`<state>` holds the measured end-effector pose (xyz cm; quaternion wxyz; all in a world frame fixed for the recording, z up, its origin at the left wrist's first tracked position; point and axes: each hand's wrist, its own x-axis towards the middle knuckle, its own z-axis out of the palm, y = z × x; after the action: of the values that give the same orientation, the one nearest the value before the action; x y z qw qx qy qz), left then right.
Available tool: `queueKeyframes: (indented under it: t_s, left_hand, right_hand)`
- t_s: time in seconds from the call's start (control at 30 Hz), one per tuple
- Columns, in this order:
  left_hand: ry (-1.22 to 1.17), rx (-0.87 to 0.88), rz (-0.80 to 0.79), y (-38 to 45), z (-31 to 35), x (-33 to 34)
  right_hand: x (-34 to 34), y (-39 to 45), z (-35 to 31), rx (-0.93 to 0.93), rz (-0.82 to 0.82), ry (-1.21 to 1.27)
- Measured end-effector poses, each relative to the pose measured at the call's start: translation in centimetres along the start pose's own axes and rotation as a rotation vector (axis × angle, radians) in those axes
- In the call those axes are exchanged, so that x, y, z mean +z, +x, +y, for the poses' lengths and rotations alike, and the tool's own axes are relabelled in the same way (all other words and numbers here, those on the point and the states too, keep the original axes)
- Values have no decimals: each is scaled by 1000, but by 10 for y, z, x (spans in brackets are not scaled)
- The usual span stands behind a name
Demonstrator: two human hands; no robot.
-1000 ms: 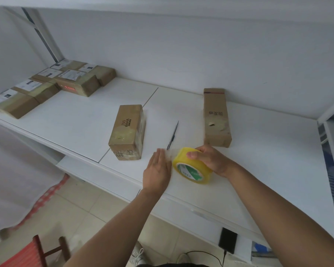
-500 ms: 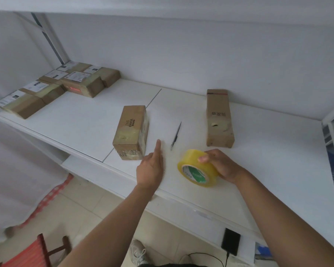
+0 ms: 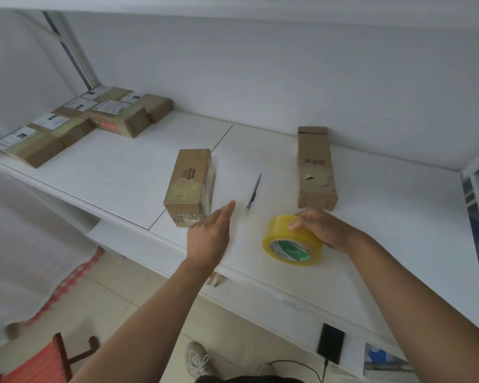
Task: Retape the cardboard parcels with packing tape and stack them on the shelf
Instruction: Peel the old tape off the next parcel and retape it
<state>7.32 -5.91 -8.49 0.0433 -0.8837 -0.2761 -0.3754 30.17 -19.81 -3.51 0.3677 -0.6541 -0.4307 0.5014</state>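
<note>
Landmark: the yellow tape roll point(image 3: 292, 240), standing on its edge on the white shelf point(image 3: 398, 217), near the front lip.

Right hand point(image 3: 322, 230) — fingers curled over the top of the roll, gripping it from the right side.

Left hand point(image 3: 209, 234) — to the left of the roll, apart from it, fingers straight and together, holding nothing; fingertips point toward the near parcel point(image 3: 190, 186), which lies flat left of the roll and further back.

A second parcel point(image 3: 314, 168) lies just behind the roll, running back to the wall. A dark pen-like tool point(image 3: 254, 194) rests between the two parcels, behind-left of the roll. Well left of the roll, at the shelf's far end, a cluster of labelled parcels point(image 3: 94, 120).
</note>
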Motion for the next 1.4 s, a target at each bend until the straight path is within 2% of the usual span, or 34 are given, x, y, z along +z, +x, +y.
queueKeyframes:
  t_s: [0.13, 0.23, 0.37, 0.57, 0.63, 0.73, 0.83, 0.93, 1.03, 1.13, 1.23, 1.33, 1.4]
  left_hand:
    - [1, -41, 74, 1, 5, -4]
    - [-16, -108, 61, 3, 5, -6]
    - [-199, -276, -62, 4, 6, -13]
    - [-735, -531, -394, 10, 6, -30]
    - [-827, -666, -371, 16, 11, -29]
    - [-957, -956, -201, 30, 24, -24]
    - [-1195, -1200, -59, 46, 31, -20]
    - [-1315, -1344, -50, 56, 32, -14]
    - [-1246, -1340, -122, 58, 35, -11]
    - [-1184, -1299, -64, 63, 29, -12]
    - [-1153, -1227, -58, 71, 22, -19]
    - [-1198, -1226, -76, 72, 22, -29]
    - [-1198, -1236, -79, 69, 22, -34]
  right_hand:
    - [1, 0, -5, 9, -10, -14]
    - [1, 0, -6, 14, -8, -23]
    - [-1, 0, -8, 13, 1, -55]
    - [-9, -5, -12, 42, 51, -164]
    - [-11, -4, -16, 47, 65, -208]
    - [-12, -2, -20, 56, 78, -250]
    - [-11, -1, -21, 63, 98, -260]
    - [-10, 0, -23, 85, 121, -295]
    - [-12, 2, -31, 151, 145, -473]
    - [-21, 3, -38, 278, 158, -690]
    - [-25, 7, -46, 362, 86, -820]
    - [-21, 11, -62, 483, -11, -1010]
    - [-15, 19, -79, 494, 89, -1095]
